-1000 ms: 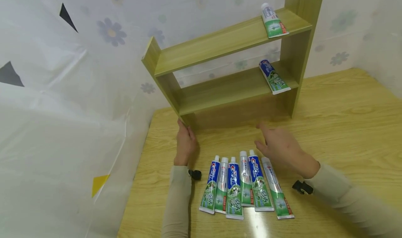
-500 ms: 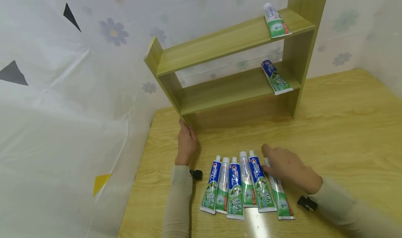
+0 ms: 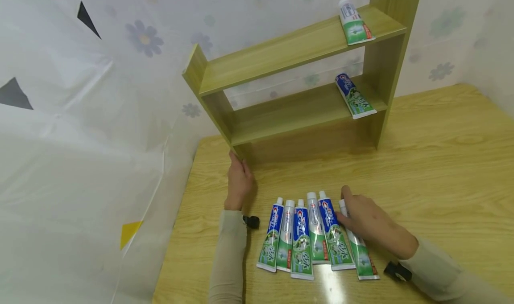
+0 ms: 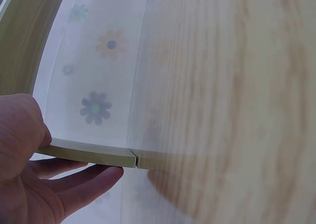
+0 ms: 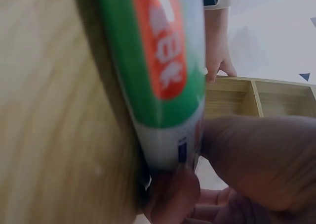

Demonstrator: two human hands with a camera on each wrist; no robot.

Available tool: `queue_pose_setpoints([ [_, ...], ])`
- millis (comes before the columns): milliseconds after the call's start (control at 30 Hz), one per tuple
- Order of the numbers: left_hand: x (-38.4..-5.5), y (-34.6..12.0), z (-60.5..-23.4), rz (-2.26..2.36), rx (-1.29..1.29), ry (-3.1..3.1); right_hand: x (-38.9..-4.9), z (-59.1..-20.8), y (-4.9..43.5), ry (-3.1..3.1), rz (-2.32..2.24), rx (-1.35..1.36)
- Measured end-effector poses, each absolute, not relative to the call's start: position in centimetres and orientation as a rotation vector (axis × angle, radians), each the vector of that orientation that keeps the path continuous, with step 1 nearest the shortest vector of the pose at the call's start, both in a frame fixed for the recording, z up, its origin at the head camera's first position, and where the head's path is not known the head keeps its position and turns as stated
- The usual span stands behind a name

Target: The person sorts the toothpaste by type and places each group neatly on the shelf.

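My left hand [image 3: 238, 181] grips the bottom of the left side panel of a two-tier wooden shelf [image 3: 277, 67]; in the left wrist view the thumb lies on one side of the panel's edge [image 4: 94, 155] and the fingers on the other. My right hand [image 3: 371, 219] holds the upper part of the rightmost toothpaste tube [image 3: 363, 259], a white and green one lying on the table. Close up in the right wrist view, thumb and fingers pinch that tube [image 5: 158, 110] from both sides. Left of it lie several more blue-green and white-green toothpaste tubes [image 3: 301, 246] in a row, caps toward the shelf.
On the shelf's top board, at the right end, lies a white-green toothpaste tube [image 3: 355, 25]. Below it, on the lower board, lies a blue-green tube [image 3: 355, 96]. A wood-grain table [image 3: 449, 161] carries everything, with plastic-covered walls [image 3: 100, 161] at the left and back.
My right hand has come down toward me from in front of the shelf and taken hold of the rightmost toothpaste tube. The left hand keeps its grip on the shelf.
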State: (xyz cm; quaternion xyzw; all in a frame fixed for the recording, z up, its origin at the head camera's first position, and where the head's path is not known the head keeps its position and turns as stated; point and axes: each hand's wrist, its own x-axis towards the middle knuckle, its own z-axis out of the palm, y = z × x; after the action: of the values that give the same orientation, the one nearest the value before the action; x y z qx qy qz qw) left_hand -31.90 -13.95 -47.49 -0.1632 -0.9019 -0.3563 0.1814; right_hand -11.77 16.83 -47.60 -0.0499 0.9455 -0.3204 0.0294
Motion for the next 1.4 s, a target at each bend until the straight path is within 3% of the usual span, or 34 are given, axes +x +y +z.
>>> queue_pose_setpoints([
  [1167,-32.5,-14.4,-48.4,-1.022,-0.502,-2.494,-13.2,-47.1,17.3,2.991,-0.974,-0.18],
  [1400,-32.5,-14.3,-48.5,-1.026,-0.505,-2.473,-11.9,-47.3,17.4,3.007,-0.902,-0.168],
])
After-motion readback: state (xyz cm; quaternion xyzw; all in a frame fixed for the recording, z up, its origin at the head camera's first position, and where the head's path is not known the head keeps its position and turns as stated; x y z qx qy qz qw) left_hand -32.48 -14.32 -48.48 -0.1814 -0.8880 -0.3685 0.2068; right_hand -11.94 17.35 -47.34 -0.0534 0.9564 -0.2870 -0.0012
